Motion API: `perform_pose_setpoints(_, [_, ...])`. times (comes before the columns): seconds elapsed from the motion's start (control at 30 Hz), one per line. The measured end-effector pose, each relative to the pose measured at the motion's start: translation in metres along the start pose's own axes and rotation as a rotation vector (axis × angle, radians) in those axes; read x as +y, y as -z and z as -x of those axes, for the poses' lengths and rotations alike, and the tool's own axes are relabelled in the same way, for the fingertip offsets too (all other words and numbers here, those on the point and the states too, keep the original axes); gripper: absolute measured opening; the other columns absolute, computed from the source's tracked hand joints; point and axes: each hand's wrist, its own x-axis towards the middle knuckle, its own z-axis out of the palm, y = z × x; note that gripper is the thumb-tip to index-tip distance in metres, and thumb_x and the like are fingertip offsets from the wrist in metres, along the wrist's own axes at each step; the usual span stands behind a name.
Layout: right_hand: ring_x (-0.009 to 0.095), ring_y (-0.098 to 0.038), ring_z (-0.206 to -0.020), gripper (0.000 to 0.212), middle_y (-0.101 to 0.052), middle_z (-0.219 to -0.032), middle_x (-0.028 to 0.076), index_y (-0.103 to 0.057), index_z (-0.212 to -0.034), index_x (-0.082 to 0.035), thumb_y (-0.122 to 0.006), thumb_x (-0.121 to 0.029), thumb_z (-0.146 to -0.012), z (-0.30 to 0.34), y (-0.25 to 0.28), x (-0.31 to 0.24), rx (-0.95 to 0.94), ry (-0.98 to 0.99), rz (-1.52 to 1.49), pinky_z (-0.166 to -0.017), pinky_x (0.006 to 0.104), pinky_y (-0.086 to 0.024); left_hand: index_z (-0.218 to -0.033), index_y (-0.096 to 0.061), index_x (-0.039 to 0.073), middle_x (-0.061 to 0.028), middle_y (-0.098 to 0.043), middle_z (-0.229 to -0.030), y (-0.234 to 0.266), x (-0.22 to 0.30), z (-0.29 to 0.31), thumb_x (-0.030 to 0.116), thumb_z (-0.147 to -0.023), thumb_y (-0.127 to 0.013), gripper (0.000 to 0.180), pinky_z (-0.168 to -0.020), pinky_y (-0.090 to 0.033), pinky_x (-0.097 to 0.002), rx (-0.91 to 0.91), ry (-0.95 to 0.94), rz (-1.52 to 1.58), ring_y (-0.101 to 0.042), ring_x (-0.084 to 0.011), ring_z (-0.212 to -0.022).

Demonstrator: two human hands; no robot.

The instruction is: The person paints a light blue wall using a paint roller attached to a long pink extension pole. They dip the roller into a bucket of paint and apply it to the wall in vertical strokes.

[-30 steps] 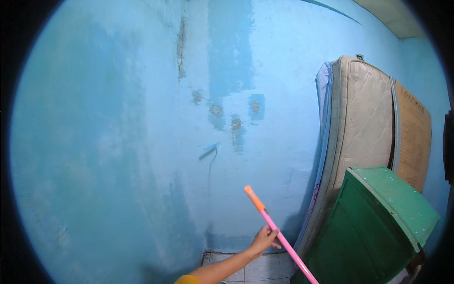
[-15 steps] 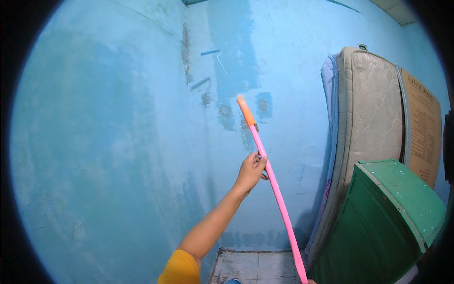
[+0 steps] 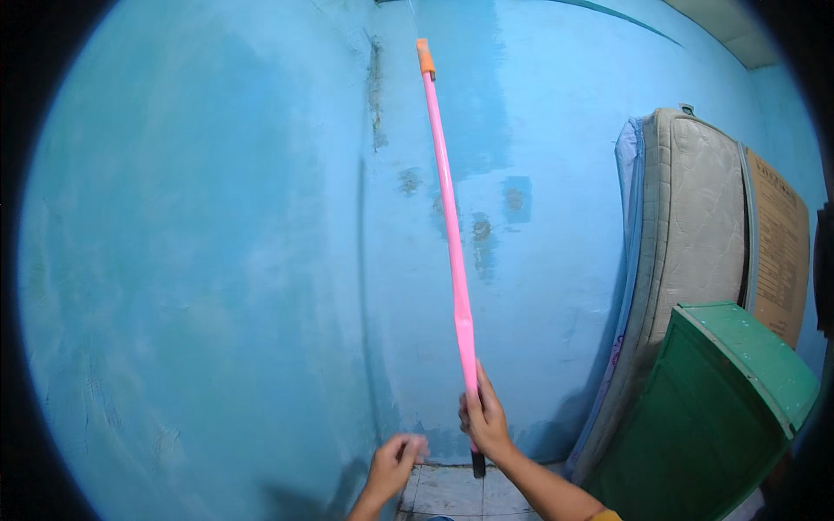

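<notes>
My right hand (image 3: 486, 421) is closed around the lower part of a long pink pole (image 3: 450, 208), just above its black end. An orange roller handle (image 3: 425, 57) is fixed to the pole's top, and its thin wire runs out of the picture at the upper edge. The paint roller's head is out of view. Left of the pole's foot, my left hand (image 3: 393, 464) is off the pole and empty, with loosely bent, slightly blurred fingers. Ahead, the blue wall (image 3: 556, 286) shows darker wet-looking patches and several rough grey spots near the corner.
At the right a beige mattress (image 3: 702, 208) leans upright, with a brown cardboard sheet (image 3: 776, 252) behind it. A green cabinet-like box (image 3: 686, 417) stands tilted in front. Pale floor tiles (image 3: 452, 491) lie at the wall's foot; another blue wall (image 3: 191, 260) fills the left.
The pole has risen and stands more upright, carrying the roller's head out of view. My left hand has let go of the pole and dropped; my right hand has come up into view with its lower end.
</notes>
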Motion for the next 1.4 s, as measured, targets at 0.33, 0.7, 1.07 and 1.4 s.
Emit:
perform_pose_setpoints(0.33, [0.005, -0.04, -0.053, 0.055, -0.041, -0.069, -0.003, -0.016, -0.153, -0.016, -0.038, -0.022, -0.103, -0.15, -0.124, 0.006, 0.102, 0.214, 0.201, -0.044, 0.0215, -0.038, -0.104, -0.063, 0.0, -0.0061, -0.067, -0.083, 0.078, -0.13, 0.129, 0.017, -0.101, -0.047, 0.024, -0.062, -0.05, -0.0249, 0.111, 0.294, 0.034, -0.06, -0.0112, -0.068])
perform_pose_setpoints(0.7, [0.008, -0.043, -0.048, 0.056, -0.044, -0.063, 0.0, -0.019, -0.152, -0.011, -0.039, -0.026, -0.102, -0.237, -0.137, 0.029, 0.23, 0.316, 0.346, -0.044, 0.0269, -0.041, -0.102, -0.063, 0.002, -0.0044, -0.067, -0.077, 0.069, -0.138, 0.165, 0.017, -0.101, -0.046, 0.022, -0.061, -0.048, -0.0249, 0.208, 0.395, 0.057, -0.06, -0.0113, -0.065])
perform_pose_setpoints(1.07, [0.01, -0.044, -0.048, 0.055, -0.045, -0.064, 0.001, -0.022, -0.151, -0.014, -0.041, -0.021, -0.1, -0.25, -0.153, 0.026, 0.176, 0.238, 0.178, -0.041, 0.0278, -0.041, -0.102, -0.063, 0.002, -0.0052, -0.067, -0.082, 0.064, -0.191, 0.181, 0.017, -0.101, -0.047, 0.022, -0.066, -0.05, -0.0267, 0.288, 0.427, 0.148, -0.062, -0.0132, -0.07])
perform_pose_setpoints(1.4, [0.01, -0.043, -0.049, 0.056, -0.042, -0.065, 0.001, -0.02, -0.152, -0.022, -0.041, -0.021, -0.1, -0.31, -0.179, -0.037, 0.137, 0.161, 0.032, -0.041, 0.0275, -0.04, -0.1, -0.064, 0.002, -0.0053, -0.067, -0.081, 0.076, -0.195, 0.185, 0.018, -0.099, -0.05, 0.021, -0.067, -0.05, -0.0282, 0.26, 0.368, 0.031, -0.061, -0.014, -0.071])
